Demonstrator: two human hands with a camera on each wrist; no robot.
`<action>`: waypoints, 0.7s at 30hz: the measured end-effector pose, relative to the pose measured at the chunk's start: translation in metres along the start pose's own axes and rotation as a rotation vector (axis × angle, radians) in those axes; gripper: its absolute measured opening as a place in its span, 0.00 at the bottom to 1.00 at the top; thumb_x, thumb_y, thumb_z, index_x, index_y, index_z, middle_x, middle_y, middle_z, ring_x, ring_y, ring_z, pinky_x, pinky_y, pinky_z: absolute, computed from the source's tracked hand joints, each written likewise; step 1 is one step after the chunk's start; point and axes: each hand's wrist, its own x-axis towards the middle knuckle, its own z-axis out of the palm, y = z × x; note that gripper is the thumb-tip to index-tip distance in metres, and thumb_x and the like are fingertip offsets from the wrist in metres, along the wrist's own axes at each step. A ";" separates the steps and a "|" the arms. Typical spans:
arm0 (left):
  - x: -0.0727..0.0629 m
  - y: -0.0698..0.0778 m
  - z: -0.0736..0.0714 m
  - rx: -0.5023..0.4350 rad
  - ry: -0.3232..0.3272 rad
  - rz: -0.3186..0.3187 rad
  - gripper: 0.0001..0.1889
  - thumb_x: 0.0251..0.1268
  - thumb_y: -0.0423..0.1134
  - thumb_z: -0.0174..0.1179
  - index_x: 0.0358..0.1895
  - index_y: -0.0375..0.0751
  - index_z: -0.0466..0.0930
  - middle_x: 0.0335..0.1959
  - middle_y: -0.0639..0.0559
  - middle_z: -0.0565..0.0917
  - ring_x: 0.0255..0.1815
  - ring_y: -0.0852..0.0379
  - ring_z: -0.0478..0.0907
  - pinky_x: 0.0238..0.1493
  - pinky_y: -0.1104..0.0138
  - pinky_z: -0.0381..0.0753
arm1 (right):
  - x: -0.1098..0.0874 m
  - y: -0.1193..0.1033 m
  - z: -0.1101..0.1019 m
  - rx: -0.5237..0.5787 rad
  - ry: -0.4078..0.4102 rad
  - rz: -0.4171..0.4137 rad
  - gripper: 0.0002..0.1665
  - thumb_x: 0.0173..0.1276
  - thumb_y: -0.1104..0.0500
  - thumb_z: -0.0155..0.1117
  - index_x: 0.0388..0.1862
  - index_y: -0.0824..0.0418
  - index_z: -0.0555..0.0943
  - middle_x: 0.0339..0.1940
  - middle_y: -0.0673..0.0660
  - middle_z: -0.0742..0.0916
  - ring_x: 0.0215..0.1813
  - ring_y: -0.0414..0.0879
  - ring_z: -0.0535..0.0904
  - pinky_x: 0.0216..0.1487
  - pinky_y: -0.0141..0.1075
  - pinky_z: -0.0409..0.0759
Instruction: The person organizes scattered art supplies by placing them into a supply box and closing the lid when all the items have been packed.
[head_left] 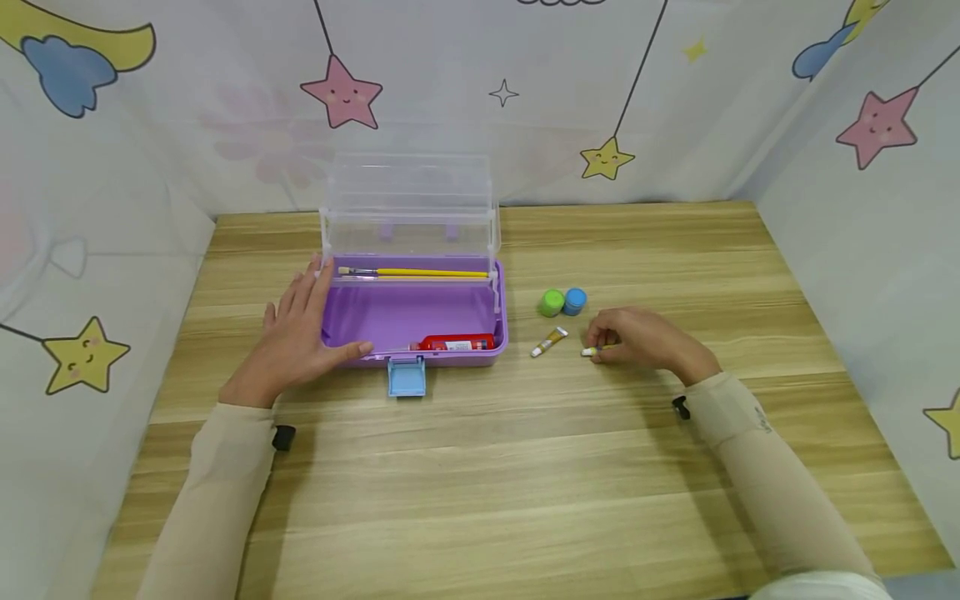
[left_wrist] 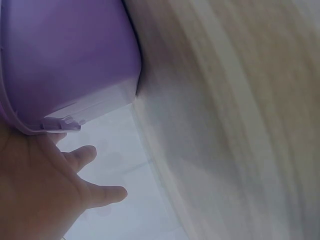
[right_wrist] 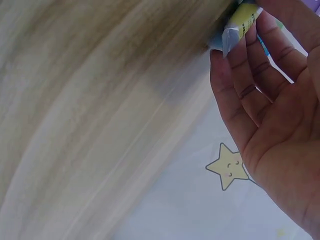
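Seen from the head, a white cloth wall (head_left: 442,42) stands behind the light brown wood table (head_left: 480,500), with a yellow moon (head_left: 90,37) and blue cloud (head_left: 71,79) at ten o'clock, a smiley pink star (head_left: 342,96) at eleven, another pink star (head_left: 876,129) at two, and a smiley yellow star (head_left: 87,357) at nine.

Observed purple box (left_wrist: 70,55) on wooden tabletop (left_wrist: 200,110); noted left hand (left_wrist: 40,185) against box, fingers (left_wrist: 105,195) apart before white backdrop (left_wrist: 130,215).
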 end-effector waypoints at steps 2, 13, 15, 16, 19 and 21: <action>0.000 0.000 0.000 0.000 -0.005 -0.003 0.69 0.58 0.71 0.69 0.87 0.58 0.24 0.89 0.50 0.29 0.87 0.31 0.35 0.67 0.16 0.38 | -0.001 -0.001 -0.001 -0.016 0.003 0.000 0.06 0.68 0.59 0.78 0.38 0.52 0.87 0.36 0.44 0.86 0.40 0.40 0.81 0.44 0.42 0.81; 0.001 0.000 0.000 0.012 -0.003 -0.008 0.69 0.58 0.72 0.69 0.88 0.58 0.24 0.89 0.50 0.29 0.86 0.28 0.36 0.68 0.16 0.37 | -0.002 -0.014 -0.013 -0.054 0.110 -0.016 0.06 0.69 0.61 0.77 0.43 0.55 0.89 0.38 0.47 0.89 0.41 0.43 0.85 0.43 0.44 0.84; 0.000 0.000 0.000 0.012 -0.004 -0.008 0.69 0.59 0.72 0.69 0.88 0.58 0.24 0.89 0.50 0.29 0.86 0.28 0.35 0.68 0.17 0.37 | -0.002 -0.016 -0.016 -0.062 0.128 -0.016 0.06 0.70 0.62 0.76 0.44 0.56 0.89 0.38 0.48 0.89 0.41 0.44 0.85 0.43 0.44 0.84; 0.000 0.000 0.000 0.012 -0.005 -0.008 0.69 0.59 0.72 0.69 0.88 0.58 0.24 0.89 0.50 0.29 0.86 0.28 0.35 0.68 0.17 0.37 | -0.002 -0.018 -0.018 -0.067 0.133 -0.019 0.07 0.70 0.63 0.76 0.44 0.56 0.89 0.39 0.48 0.89 0.41 0.44 0.85 0.43 0.44 0.84; 0.000 0.000 0.000 0.012 -0.007 -0.009 0.69 0.59 0.71 0.69 0.88 0.58 0.24 0.89 0.51 0.28 0.86 0.28 0.35 0.68 0.17 0.37 | 0.000 -0.023 -0.023 -0.074 0.136 -0.023 0.07 0.70 0.63 0.76 0.45 0.56 0.89 0.40 0.48 0.89 0.42 0.44 0.85 0.42 0.44 0.84; 0.000 0.000 0.000 0.013 -0.009 -0.009 0.68 0.59 0.71 0.68 0.87 0.58 0.24 0.89 0.51 0.28 0.86 0.28 0.35 0.68 0.17 0.37 | 0.001 -0.025 -0.026 -0.078 0.138 -0.022 0.07 0.70 0.63 0.75 0.45 0.56 0.89 0.40 0.48 0.89 0.43 0.44 0.85 0.43 0.44 0.84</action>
